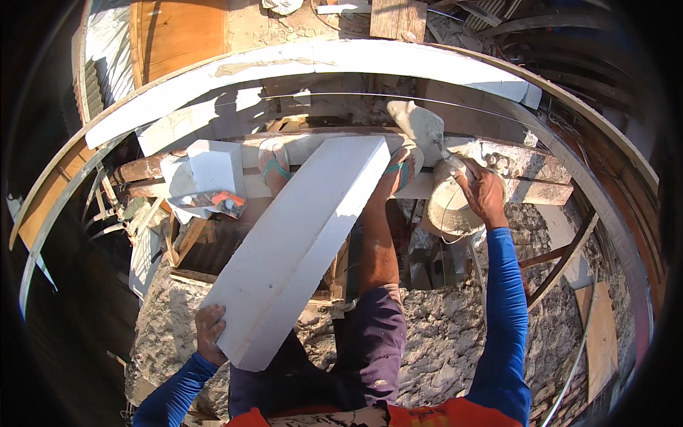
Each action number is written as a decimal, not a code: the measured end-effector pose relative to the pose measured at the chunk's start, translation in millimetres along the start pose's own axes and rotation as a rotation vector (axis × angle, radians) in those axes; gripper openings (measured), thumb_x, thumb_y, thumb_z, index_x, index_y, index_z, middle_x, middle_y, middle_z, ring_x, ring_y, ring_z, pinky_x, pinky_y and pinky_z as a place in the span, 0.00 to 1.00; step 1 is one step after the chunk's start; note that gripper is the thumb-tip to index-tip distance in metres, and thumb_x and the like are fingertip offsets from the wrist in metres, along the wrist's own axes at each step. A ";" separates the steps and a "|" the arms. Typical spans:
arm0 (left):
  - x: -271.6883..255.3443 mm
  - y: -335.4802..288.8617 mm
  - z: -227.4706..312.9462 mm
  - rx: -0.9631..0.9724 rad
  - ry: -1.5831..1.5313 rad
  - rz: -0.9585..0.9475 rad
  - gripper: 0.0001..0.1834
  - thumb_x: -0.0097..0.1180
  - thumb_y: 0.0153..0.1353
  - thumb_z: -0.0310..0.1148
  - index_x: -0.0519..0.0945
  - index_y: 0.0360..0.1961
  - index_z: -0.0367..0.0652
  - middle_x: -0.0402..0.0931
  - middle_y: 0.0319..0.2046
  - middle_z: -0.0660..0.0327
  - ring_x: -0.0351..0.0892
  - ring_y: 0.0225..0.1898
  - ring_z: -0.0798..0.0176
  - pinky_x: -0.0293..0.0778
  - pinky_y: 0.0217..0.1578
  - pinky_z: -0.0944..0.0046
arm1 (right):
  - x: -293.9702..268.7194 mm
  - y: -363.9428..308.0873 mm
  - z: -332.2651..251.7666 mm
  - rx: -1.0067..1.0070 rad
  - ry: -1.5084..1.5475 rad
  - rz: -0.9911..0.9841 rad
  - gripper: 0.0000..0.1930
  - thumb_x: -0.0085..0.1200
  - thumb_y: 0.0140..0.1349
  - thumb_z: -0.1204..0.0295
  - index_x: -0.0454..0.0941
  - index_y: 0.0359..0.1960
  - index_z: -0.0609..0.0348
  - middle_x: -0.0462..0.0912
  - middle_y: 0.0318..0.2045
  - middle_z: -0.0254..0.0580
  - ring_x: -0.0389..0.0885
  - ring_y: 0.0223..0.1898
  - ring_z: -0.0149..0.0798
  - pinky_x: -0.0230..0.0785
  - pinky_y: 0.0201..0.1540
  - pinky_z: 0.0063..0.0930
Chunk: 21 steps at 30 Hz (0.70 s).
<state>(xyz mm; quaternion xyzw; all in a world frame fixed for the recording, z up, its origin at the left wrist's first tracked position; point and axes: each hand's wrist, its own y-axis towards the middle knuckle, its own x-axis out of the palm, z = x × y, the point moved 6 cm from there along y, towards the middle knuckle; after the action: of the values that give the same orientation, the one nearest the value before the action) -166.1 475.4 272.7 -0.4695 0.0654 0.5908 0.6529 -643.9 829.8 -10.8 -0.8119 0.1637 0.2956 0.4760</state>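
Observation:
A long white lightweight concrete block slants across my legs, its far end near my feet. My left hand is closed on the near left edge of the block. In my right hand is a trowel, gripped by its handle, its blade pointing away to the left with pale wet mortar on it. Right under that hand stands a mortar-smeared bucket with a thin wire handle; my hand and the trowel hide part of its rim.
Ahead runs a white block wall, with a taut string along its near side. My sandalled feet stand on wooden planks. A cut block and an orange-and-grey tool lie to the left. Gaps with timber debris show below.

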 end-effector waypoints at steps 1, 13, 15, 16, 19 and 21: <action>1.6 -1.4 -1.1 0.000 -0.008 -0.005 0.47 0.76 0.48 0.45 0.62 0.67 0.55 0.69 0.65 0.50 0.70 0.62 0.40 0.66 0.61 0.34 | 19.6 26.7 -4.2 -0.153 0.014 0.131 0.24 0.62 0.66 0.50 0.84 0.52 0.57 0.89 0.41 0.53 0.88 0.39 0.56 0.79 0.45 0.43; 15.3 -21.1 -14.9 -0.043 -0.120 0.021 0.39 0.74 0.49 0.44 0.68 0.61 0.53 0.71 0.65 0.51 0.70 0.64 0.40 0.65 0.61 0.33 | 70.9 190.7 -165.0 -0.349 -0.305 0.200 0.27 0.54 0.67 0.42 0.82 0.60 0.43 0.84 0.57 0.46 0.83 0.55 0.53 0.75 0.56 0.46; 20.5 -26.9 -17.5 -0.052 -0.116 0.014 0.38 0.74 0.49 0.43 0.68 0.60 0.53 0.71 0.65 0.51 0.69 0.64 0.40 0.64 0.62 0.33 | 57.8 193.7 -133.2 -0.373 -0.364 0.285 0.27 0.55 0.67 0.43 0.82 0.60 0.42 0.84 0.56 0.45 0.84 0.53 0.52 0.75 0.56 0.47; 19.9 -27.9 -17.8 -0.047 -0.121 0.021 0.37 0.74 0.49 0.43 0.69 0.60 0.53 0.71 0.65 0.50 0.69 0.64 0.40 0.64 0.62 0.33 | 57.1 191.7 -101.7 -0.387 -0.415 0.359 0.26 0.56 0.67 0.43 0.82 0.60 0.42 0.85 0.55 0.44 0.84 0.53 0.52 0.75 0.55 0.47; 20.9 -30.3 -20.1 -0.042 -0.130 0.041 0.37 0.72 0.51 0.44 0.69 0.60 0.53 0.71 0.65 0.50 0.69 0.65 0.40 0.63 0.62 0.33 | 27.9 165.9 -87.5 -0.428 -0.396 0.422 0.25 0.59 0.65 0.47 0.82 0.60 0.40 0.85 0.50 0.41 0.84 0.49 0.50 0.75 0.53 0.46; 20.4 -30.1 -20.2 -0.032 -0.119 0.036 0.38 0.72 0.52 0.46 0.68 0.62 0.53 0.70 0.66 0.50 0.68 0.65 0.40 0.63 0.63 0.33 | 26.9 166.6 -68.0 -0.428 -0.428 0.444 0.25 0.61 0.62 0.48 0.81 0.59 0.40 0.84 0.46 0.38 0.83 0.44 0.48 0.75 0.46 0.44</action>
<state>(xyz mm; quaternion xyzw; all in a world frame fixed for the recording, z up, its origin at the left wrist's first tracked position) -125.6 480.1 264.6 -0.4429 0.0255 0.6302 0.6373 -692.3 688.9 -115.3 -0.7575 0.1671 0.5822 0.2435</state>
